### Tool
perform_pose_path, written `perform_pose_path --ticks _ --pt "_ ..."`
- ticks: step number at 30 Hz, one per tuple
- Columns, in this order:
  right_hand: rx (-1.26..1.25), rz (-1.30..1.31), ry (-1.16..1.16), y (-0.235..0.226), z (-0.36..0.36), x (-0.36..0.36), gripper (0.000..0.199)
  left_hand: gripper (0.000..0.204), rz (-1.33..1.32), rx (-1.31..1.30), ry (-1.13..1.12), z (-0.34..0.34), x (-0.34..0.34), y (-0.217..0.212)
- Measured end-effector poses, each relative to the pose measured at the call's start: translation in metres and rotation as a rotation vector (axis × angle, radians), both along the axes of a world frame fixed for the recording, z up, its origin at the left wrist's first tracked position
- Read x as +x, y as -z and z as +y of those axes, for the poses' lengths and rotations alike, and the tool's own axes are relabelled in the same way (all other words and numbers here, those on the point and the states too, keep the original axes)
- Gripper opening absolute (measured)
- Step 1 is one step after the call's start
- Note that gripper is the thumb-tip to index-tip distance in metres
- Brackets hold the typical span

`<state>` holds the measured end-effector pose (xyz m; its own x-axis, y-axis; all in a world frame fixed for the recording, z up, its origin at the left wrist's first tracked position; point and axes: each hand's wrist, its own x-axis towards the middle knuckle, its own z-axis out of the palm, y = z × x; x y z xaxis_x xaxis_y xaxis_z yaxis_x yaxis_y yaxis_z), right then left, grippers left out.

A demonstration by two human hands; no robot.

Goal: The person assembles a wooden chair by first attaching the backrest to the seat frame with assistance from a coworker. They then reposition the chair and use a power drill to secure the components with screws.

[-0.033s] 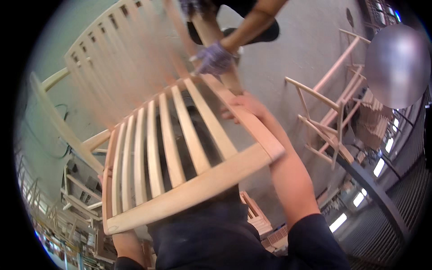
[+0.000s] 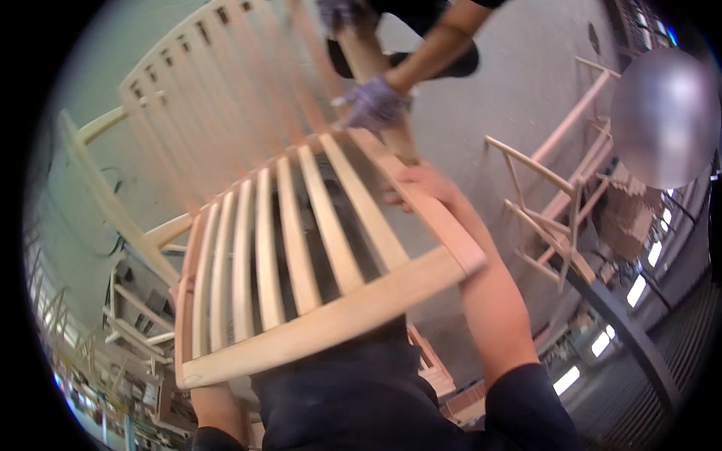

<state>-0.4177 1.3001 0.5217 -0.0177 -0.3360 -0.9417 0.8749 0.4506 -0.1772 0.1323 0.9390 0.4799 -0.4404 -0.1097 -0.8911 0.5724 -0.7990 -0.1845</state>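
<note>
A pale wooden armchair frame with a slatted seat (image 2: 297, 233) and a tall slatted back (image 2: 214, 98) is held tilted in front of me. My right hand (image 2: 425, 186) wraps round the seat's right side rail, fingers curled over the inner edge. At the opposite side rail, my left hand (image 2: 179, 289) grips from outside, mostly hidden behind the wood. A co-worker's hand in a purple-grey glove (image 2: 374, 104) grips a wooden arm piece (image 2: 397, 141) just beyond my right hand. Another gloved hand (image 2: 346, 13) is higher on that piece.
To the right stand other bare wooden frames (image 2: 553, 169) and a stack of wood pieces (image 2: 628, 207), near a dark metal rail (image 2: 628, 331). More frames (image 2: 135, 316) lie at the left. A person's dark shoe (image 2: 451, 62) is on the grey floor (image 2: 511, 83) ahead.
The view has shifted slightly, so the chair, hands and surroundings all sit a little further right. Both my hands keep their hold on the seat rails.
</note>
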Motion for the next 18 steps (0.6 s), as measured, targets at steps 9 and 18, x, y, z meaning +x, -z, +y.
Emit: perform_pose_path --ticks 9,18 --pt "0.109 0.053 -0.083 -0.017 -0.004 -0.005 0.061 0.091 0.104 0.004 -0.150 0.012 0.001 -0.001" --pt "0.166 0.108 -0.099 -0.036 -0.026 0.000 0.060 0.105 -0.056 0.018 -0.277 0.012 -0.009 -0.001"
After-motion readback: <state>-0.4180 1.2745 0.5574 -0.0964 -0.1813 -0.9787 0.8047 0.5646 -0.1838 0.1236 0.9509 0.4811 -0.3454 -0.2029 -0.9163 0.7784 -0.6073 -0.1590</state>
